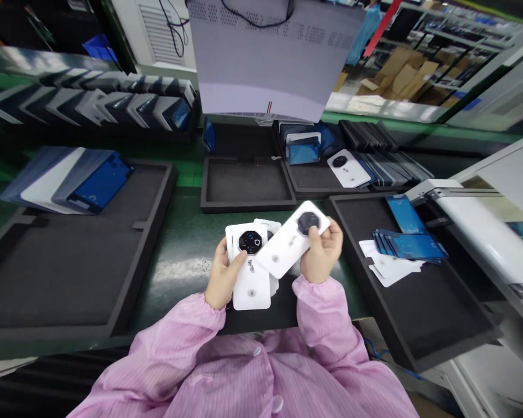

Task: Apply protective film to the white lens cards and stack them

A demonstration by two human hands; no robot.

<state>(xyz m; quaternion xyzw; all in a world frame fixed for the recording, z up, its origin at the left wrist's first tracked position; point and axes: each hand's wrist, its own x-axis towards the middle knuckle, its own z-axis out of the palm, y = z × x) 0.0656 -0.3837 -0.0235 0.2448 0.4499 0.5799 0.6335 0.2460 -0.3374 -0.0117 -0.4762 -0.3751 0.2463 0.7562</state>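
left hand [221, 273]: raised above the tabletop [183, 255], thumb across the face of a stack of white covers [250, 273], fingers curled behind it, holding it upright.
right hand [321, 251]: lifted beside the left, fingers closed on one cover [290, 239], tilted, thumb at its dark round camera patch.
sleeves [187, 337]: pink, both forearms bent inward.
trays [70, 255]: dark, on either side; blue-filmed covers [407, 244] lie in the right one.

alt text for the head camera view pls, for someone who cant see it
A person in pink sleeves holds white phone back covers over a green bench: the left hand grips a small stack, the right hand a single tilted cover. Black foam trays with more covers surround them.
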